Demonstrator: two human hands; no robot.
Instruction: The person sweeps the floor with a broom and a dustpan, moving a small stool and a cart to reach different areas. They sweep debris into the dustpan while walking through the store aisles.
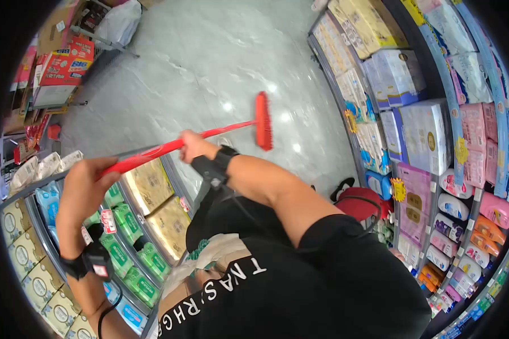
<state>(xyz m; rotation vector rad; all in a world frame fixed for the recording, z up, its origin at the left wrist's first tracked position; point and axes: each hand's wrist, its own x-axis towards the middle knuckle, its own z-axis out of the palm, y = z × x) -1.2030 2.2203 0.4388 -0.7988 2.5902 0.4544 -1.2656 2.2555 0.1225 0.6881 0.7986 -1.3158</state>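
Note:
A red broom [262,121] with a wide bristled head reaches out over the grey floor, its bristles facing right. Its long red handle [153,152] slants back toward the left. My left hand [84,183] is closed around the upper end of that handle, above the shelf at left. Farther down the shaft, my right hand [194,146] grips it with fingers wrapped round. Black bands with small devices sit on both wrists.
Shelves at left hold green tissue packs [127,223] and beige packs [147,183]. Cardboard boxes [68,65] and a white bag [119,24] stand at upper left. On the right, shelves carry paper packs [424,133] and bottles [452,206]. A red stool [359,203] is close by.

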